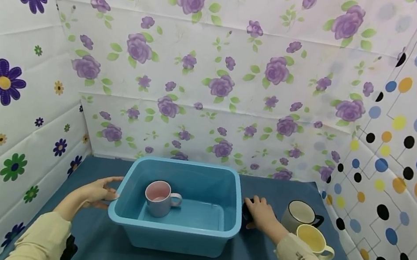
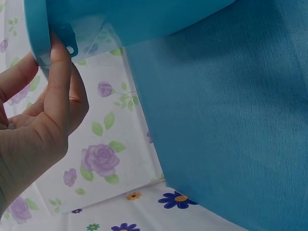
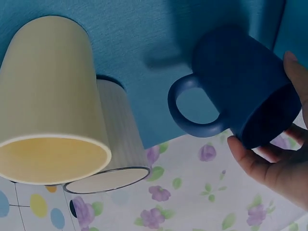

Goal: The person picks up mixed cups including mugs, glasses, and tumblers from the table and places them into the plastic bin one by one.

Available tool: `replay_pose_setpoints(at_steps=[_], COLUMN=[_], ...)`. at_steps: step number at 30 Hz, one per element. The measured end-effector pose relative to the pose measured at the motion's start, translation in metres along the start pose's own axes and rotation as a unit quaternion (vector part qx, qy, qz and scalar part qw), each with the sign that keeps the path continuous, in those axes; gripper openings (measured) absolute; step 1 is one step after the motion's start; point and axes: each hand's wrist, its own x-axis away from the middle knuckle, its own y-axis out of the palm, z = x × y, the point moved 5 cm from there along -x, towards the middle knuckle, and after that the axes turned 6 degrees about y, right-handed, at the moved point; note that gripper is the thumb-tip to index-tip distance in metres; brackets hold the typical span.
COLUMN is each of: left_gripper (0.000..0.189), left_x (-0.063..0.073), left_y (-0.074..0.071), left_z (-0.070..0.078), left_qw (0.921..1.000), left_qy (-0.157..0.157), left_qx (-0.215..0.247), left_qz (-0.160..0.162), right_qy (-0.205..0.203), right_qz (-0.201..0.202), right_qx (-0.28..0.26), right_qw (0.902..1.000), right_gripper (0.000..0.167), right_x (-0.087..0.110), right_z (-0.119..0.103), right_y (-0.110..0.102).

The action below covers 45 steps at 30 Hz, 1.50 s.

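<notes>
A light blue plastic basin (image 1: 177, 239) stands on the blue cloth. Inside it, toward the left, sits an upright mug (image 1: 159, 207) with a pink interior and a greyish outside. My left hand (image 1: 93, 191) pinches the basin's left rim between thumb and fingers, as the left wrist view shows. To the right of the basin, my right hand (image 1: 262, 215) grips a dark blue mug (image 3: 233, 72) around its rim. The blue mug's handle (image 3: 174, 103) points away from the hand in the right wrist view. In the head view that hand covers most of the mug.
Right of my right hand stand a whitish mug (image 1: 292, 217) with a dark rim and handle, and a yellow mug (image 1: 311, 238) in front of it, partly behind my sleeve. Patterned sheets (image 1: 215, 82) wall in the table (image 1: 97, 239) at the back and both sides.
</notes>
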Motion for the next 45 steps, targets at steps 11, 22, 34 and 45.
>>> replay_pose_setpoints(at_steps=[11, 22, 34, 45], left_gripper=[0.072, 0.072, 0.071, 0.071], left_x=[0.0, 0.001, 0.002, 0.0], left_y=[0.001, 0.0, 0.001, -0.001], left_z=[0.0, 0.001, 0.002, -0.002], left_qw=[1.0, 1.0, 1.0, 1.0], left_qy=[0.001, 0.002, 0.005, 0.006], left_qx=[0.003, 0.003, 0.004, 0.0], left_qz=[-0.004, -0.004, 0.001, 0.003], right_qy=[0.003, 0.027, 0.026, 0.01], right_qz=[-0.002, -0.021, -0.034, -0.023], right_qx=[-0.02, -0.071, -0.079, -0.074], right_qw=[0.9998, 0.9969, 0.9959, 0.9969], right_gripper=[0.07, 0.079, 0.076, 0.073], right_x=[0.0, -0.004, -0.002, 0.002], right_z=[0.006, 0.018, 0.016, 0.014], right_y=[-0.006, -0.004, -0.03, -0.058])
